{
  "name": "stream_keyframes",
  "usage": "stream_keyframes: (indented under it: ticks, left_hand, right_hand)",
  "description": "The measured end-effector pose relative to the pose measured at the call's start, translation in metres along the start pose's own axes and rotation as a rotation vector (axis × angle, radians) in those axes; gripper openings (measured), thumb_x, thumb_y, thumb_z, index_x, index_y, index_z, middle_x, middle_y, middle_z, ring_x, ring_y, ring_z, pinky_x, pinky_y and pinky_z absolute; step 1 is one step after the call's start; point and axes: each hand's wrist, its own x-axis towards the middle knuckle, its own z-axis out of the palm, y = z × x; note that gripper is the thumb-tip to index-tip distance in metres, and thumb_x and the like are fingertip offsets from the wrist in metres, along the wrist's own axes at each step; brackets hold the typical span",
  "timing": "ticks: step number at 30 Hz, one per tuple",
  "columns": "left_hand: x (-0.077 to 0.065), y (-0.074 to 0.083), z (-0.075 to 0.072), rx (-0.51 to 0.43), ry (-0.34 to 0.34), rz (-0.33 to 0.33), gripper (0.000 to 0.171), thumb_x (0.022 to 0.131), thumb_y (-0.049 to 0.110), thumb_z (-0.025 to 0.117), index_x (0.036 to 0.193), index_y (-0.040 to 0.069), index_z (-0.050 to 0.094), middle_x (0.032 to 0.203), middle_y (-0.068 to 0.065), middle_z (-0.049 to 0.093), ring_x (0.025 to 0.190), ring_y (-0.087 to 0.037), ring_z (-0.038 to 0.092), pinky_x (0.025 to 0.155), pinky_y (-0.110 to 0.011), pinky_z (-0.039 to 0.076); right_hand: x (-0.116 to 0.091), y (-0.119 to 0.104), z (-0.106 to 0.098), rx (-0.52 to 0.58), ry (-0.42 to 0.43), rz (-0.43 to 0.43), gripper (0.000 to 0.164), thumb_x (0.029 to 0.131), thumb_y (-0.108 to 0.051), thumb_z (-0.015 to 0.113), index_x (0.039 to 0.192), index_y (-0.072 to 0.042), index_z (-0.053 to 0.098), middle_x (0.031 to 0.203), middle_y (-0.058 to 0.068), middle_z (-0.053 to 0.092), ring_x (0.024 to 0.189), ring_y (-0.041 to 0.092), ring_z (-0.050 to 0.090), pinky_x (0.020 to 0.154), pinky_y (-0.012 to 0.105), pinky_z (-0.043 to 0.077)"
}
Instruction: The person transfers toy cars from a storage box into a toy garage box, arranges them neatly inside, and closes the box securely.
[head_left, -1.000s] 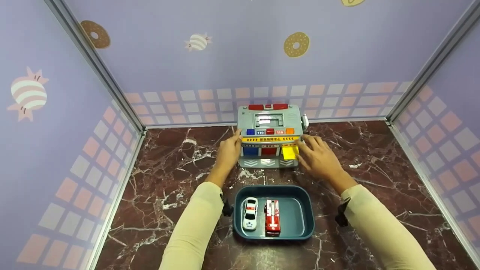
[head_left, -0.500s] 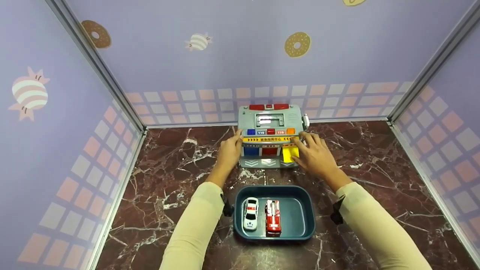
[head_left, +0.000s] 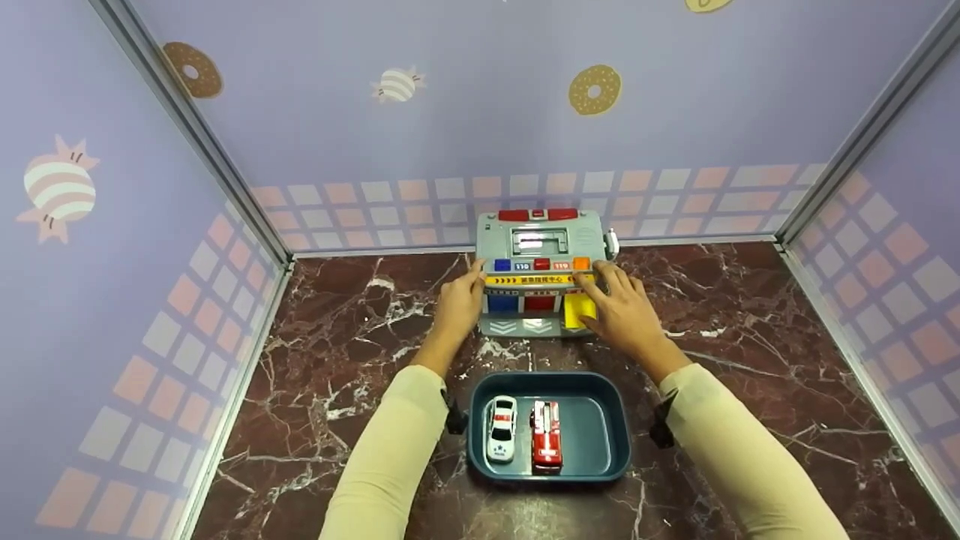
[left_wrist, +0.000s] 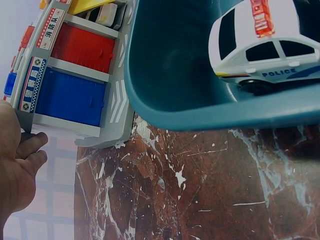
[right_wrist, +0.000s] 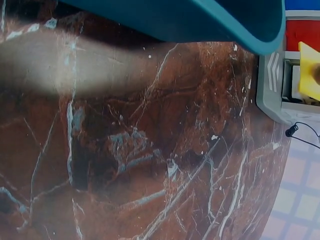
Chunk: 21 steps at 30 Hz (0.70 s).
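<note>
A grey toy garage [head_left: 495,240] stands against the back wall, with a blue door [head_left: 502,303], a red door [head_left: 538,302] and a yellow door [head_left: 577,309]. The yellow door is swung outward. Behind it, part of a white toy vehicle [left_wrist: 106,15] shows in the left wrist view. My left hand [head_left: 458,306] rests along the garage's left side, fingers extended. At the right end, my right hand [head_left: 626,311] reaches over the front, its thumb at the yellow door's lower edge and its fingers on the roof edge. The right wrist view leaves most of that hand out.
A dark teal tray [head_left: 551,478] sits in front of the garage, between the forearms. It holds a white police car [head_left: 501,431] and a red fire truck [head_left: 547,439]. Lilac walls [head_left: 487,112] enclose the dark red marbled table [head_left: 360,375].
My right hand has moved left from the garage's side onto its front corner and the yellow door. The door's lower edge has dropped slightly. My left hand has stayed in place.
</note>
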Motion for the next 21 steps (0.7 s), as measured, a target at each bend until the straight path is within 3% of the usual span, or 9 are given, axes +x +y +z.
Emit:
stream_keyframes:
  ticks: [12, 21]
  left_hand:
    - [-0.002, -0.002, 0.001, 0.001, 0.000, 0.000, 0.041, 0.116, 0.030, 0.058, 0.155, 0.017, 0.067, 0.140, -0.020, 0.074, 0.125, -0.043, 0.076, 0.101, -0.062, 0.061]
    - [-0.002, 0.000, 0.001, 0.009, 0.006, 0.008, 0.041, 0.116, 0.029, 0.058, 0.154, 0.017, 0.067, 0.140, -0.019, 0.074, 0.124, -0.044, 0.076, 0.101, -0.062, 0.061]
  right_hand:
    - [0.004, -0.007, 0.008, -0.008, 0.004, 0.039, 0.093, 0.086, -0.030, 0.095, 0.166, -0.020, 0.049, 0.163, 0.023, 0.049, 0.151, 0.046, 0.048, 0.108, 0.066, 0.050]
    - [0.010, -0.012, 0.019, -0.055, -0.023, 0.103, 0.090, 0.089, -0.027, 0.093, 0.165, -0.018, 0.045, 0.162, 0.025, 0.045, 0.147, 0.048, 0.045, 0.106, 0.066, 0.047]
